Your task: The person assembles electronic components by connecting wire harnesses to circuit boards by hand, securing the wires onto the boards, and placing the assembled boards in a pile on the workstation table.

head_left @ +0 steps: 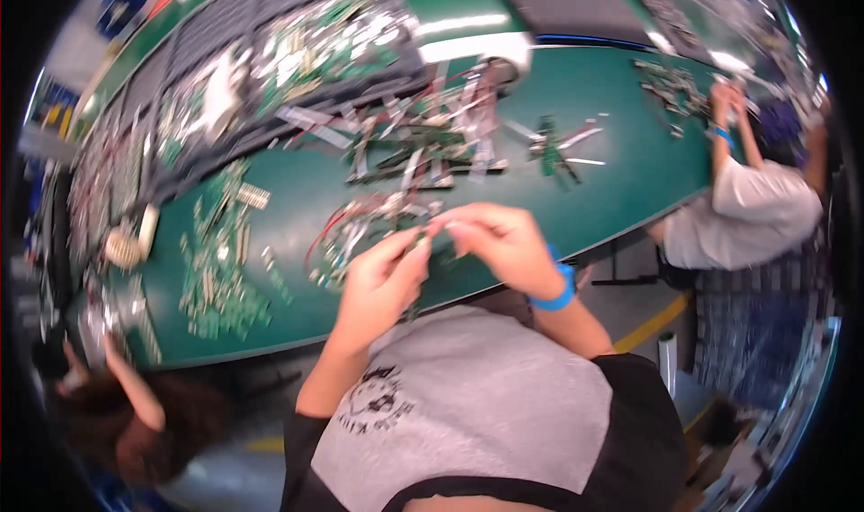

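My left hand (382,278) and my right hand (499,242) meet above the near edge of the green table (630,152). Between their fingertips they pinch a small dark green part (430,236), blurred and too small to tell apart. My right wrist wears a blue band (558,291). Just beyond the hands lies a tangle of red and white wires with small parts (360,224). My grey shirt fills the lower middle of the view.
Small green circuit boards (216,278) are spread at the left. Flat ribbon cables and boards (423,139) pile in the middle, with trays of boards (306,53) behind. Another person (756,206) works at the right end; a third person (135,404) sits at lower left.
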A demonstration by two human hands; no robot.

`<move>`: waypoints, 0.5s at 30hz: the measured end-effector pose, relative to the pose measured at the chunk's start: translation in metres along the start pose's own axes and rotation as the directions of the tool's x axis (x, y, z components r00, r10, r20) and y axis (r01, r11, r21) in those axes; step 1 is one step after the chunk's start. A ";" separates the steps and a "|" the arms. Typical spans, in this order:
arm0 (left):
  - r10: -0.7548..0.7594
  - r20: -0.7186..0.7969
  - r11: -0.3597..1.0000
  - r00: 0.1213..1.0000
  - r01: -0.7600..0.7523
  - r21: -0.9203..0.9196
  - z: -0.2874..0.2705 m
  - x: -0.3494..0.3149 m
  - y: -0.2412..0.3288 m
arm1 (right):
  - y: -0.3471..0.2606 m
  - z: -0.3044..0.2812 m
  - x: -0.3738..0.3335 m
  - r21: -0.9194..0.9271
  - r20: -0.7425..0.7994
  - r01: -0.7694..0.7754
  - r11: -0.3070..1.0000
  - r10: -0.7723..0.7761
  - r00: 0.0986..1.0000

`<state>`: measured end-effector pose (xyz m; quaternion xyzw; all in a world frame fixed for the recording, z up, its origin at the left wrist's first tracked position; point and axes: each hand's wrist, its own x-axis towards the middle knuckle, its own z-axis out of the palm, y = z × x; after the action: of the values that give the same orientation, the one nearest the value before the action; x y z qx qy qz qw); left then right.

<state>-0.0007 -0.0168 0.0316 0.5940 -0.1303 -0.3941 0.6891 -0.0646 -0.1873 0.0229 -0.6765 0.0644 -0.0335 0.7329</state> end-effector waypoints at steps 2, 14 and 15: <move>0.001 0.005 0.999 1.000 -0.001 -0.054 -0.003 0.003 -0.007 | 0.002 0.000 -0.001 0.024 -0.025 0.040 0.999 -0.039 0.999; -0.007 0.043 0.960 0.999 0.018 -0.279 -0.002 0.002 -0.014 | 0.005 0.013 -0.003 0.032 -0.033 0.064 0.997 -0.063 0.997; -0.001 0.021 0.960 1.000 0.006 -0.279 -0.001 0.002 -0.014 | 0.005 0.014 -0.004 0.018 -0.062 0.069 0.997 -0.068 0.996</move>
<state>-0.0044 -0.0168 0.0177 0.4871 -0.0795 -0.4160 0.7638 -0.0664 -0.1726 0.0188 -0.6696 0.0634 -0.0801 0.7357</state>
